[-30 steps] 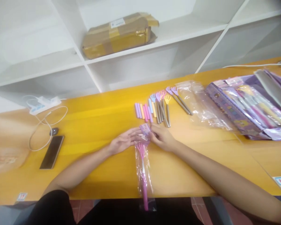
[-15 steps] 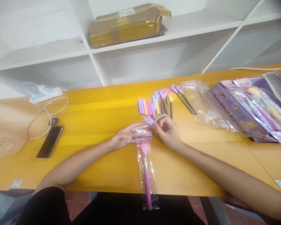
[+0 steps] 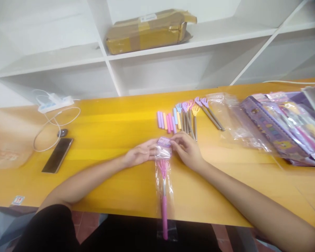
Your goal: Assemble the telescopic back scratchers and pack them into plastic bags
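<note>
A pink back scratcher point(image 3: 165, 206) lies inside a clear plastic bag point(image 3: 170, 187), its claw end away from me and its handle past the table's front edge. My left hand point(image 3: 139, 154) holds the bag's upper end at the left side, some fingers passing behind the plastic. Between the thumb and fingertips of my right hand point(image 3: 187, 150) is the right edge of a small purple printed card point(image 3: 163, 141). The card lies at the top of the bag; how far it reaches inside is unclear.
Beyond my hands lie several coloured handle sleeves point(image 3: 169, 122) and unbagged back scratchers point(image 3: 195, 120). Empty clear bags point(image 3: 231, 115) and a purple display box point(image 3: 265, 126) of packed pieces sit right. A phone point(image 3: 57, 155), a mouse point(image 3: 63, 133) and a power strip point(image 3: 55, 104) are left.
My right hand has brought the purple card down and left, from a slant above the bag to nearly level at its top. The left hand stays at the bag. The view shifted slightly.
</note>
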Available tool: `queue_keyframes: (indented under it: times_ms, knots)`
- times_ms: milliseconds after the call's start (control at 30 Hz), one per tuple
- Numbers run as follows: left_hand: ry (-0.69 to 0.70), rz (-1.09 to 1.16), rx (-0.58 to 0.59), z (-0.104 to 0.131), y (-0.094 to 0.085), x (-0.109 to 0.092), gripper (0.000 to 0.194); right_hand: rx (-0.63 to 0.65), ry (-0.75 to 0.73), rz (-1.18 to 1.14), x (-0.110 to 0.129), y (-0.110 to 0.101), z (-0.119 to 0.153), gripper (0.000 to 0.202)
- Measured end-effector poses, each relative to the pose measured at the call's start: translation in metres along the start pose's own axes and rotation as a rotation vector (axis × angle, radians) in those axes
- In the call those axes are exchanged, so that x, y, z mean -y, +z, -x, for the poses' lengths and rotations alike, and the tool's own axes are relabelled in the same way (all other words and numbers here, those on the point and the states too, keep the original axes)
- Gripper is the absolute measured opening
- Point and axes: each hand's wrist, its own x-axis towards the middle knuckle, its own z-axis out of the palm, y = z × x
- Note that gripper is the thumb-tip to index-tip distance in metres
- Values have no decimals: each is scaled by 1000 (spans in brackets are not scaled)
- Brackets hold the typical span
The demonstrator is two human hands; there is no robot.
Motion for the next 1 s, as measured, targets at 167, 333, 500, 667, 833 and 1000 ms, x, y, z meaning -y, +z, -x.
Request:
queue_keyframes:
  times_ms: [167, 333, 500, 667, 833, 1000]
  knots:
    - [14, 73, 26, 1, -2, 0, 73, -57, -54, 53, 7, 3, -1, 6]
    - [39, 181, -59, 5, -3, -2, 66, -77, -120, 125, 11, 3, -3, 3]
    - [42, 202, -80, 6, -5, 0, 66, -40, -155, 163, 11, 2, -1, 6]
    - [-7, 225, 0, 6, -6, 0, 71, -84, -190, 214, 11, 1, 0, 8]
    - [-15, 203, -4, 5, -4, -2, 74, -15, -184, 211, 11, -1, 0, 7]
    - [-22, 156, 4, 5, -1, -4, 77, 29, -215, 190, 15, -3, 1, 11]
